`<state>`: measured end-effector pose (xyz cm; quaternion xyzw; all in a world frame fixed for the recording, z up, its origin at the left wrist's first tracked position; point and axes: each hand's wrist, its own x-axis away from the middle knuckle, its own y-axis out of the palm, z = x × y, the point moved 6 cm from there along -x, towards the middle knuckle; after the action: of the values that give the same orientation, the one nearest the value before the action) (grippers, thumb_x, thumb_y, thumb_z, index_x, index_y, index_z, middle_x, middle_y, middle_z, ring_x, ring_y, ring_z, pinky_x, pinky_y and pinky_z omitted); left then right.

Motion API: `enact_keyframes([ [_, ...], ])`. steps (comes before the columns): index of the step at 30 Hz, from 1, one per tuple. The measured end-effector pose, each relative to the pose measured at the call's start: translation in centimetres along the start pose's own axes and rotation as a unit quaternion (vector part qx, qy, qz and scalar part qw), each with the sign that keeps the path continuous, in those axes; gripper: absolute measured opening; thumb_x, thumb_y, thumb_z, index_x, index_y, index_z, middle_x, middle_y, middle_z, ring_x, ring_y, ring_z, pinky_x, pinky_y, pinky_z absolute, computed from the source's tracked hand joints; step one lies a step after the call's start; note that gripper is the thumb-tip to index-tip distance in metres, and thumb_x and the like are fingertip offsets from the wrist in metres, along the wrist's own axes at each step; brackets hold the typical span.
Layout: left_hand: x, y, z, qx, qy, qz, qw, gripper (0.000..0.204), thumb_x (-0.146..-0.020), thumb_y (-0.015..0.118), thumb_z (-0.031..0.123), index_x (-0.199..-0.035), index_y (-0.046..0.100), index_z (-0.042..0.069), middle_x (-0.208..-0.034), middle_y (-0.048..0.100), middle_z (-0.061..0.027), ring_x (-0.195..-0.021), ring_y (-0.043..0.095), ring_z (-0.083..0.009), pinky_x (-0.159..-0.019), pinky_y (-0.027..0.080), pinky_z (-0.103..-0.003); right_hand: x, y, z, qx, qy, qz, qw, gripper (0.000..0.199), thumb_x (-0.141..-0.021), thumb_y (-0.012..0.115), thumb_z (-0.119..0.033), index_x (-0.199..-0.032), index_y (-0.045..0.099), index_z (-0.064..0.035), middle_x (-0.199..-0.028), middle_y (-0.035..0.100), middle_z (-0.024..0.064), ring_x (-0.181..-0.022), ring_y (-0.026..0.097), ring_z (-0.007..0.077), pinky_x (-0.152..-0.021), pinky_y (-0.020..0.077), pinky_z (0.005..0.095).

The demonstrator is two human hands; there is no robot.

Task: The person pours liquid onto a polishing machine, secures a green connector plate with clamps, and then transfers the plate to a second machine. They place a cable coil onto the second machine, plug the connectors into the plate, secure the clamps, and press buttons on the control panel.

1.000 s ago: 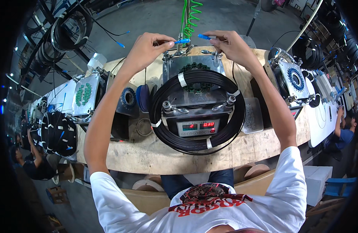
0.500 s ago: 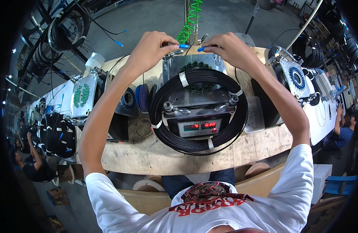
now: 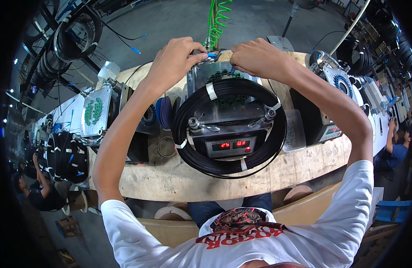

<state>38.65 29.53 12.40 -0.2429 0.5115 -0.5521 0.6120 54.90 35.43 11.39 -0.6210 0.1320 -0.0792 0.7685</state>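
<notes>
My left hand pinches a blue fiber connector just beyond the far edge of a polishing machine's metal plate. My right hand is closed with the palm turned down; a second blue connector pokes out below its fingertips, over the far part of the plate. A ring of green connector holders sits on that plate. Draped around the machine is a large coil of black cable, bound with white ties. The control panel with red digits faces me through the coil.
More machines stand on both sides, the left one with a green holder ring, the right one with a blue ring. A clear plastic tray lies right of the coil. A green coiled hose hangs behind. Other people work far left and right.
My right hand has rolled palm-down and lowered its connector toward the plate. My left hand has stayed nearly in place. The panel's digits differ, and the green hose has swung.
</notes>
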Motion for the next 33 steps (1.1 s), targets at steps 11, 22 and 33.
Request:
enact_keyframes([
  [11,-0.2,0.2,-0.2,-0.024,0.009,0.014,1.000,0.023,-0.090,0.069,0.021,-0.102,0.075,0.002,-0.078,0.057,-0.0149,-0.073,0.058,-0.0304,-0.068,0.044,-0.041,-1.4,-1.1,-3.0,0.021,-0.063,-0.013,0.998,0.005,-0.074,0.070,-0.001,-0.080,0.069,-0.0024,-0.085,0.071,0.0141,-0.081,0.071,0.0341,-0.064,0.0546,0.0425],
  [22,-0.3,-0.2,1.1,0.057,-0.029,0.049,0.997,0.023,-0.093,0.067,0.021,-0.109,0.073,0.006,-0.077,0.065,-0.0155,-0.074,0.064,-0.0296,-0.069,0.048,-0.040,0.3,0.1,-0.4,-0.128,0.042,-0.005,0.991,0.015,-0.084,0.067,-0.008,-0.099,0.064,-0.0044,-0.098,0.065,0.0145,-0.101,0.063,0.0353,-0.089,0.0480,0.0473],
  [33,0.6,1.1,2.0,-0.112,0.108,-0.001,0.988,0.023,-0.095,0.064,0.026,-0.107,0.073,0.009,-0.088,0.062,-0.0117,-0.080,0.063,-0.0347,-0.070,0.050,-0.044,0.7,1.6,0.0,-0.258,0.122,-0.005,0.958,0.017,-0.089,0.068,-0.012,-0.102,0.067,-0.0005,-0.098,0.069,0.0175,-0.101,0.062,0.0353,-0.084,0.0502,0.0434],
])
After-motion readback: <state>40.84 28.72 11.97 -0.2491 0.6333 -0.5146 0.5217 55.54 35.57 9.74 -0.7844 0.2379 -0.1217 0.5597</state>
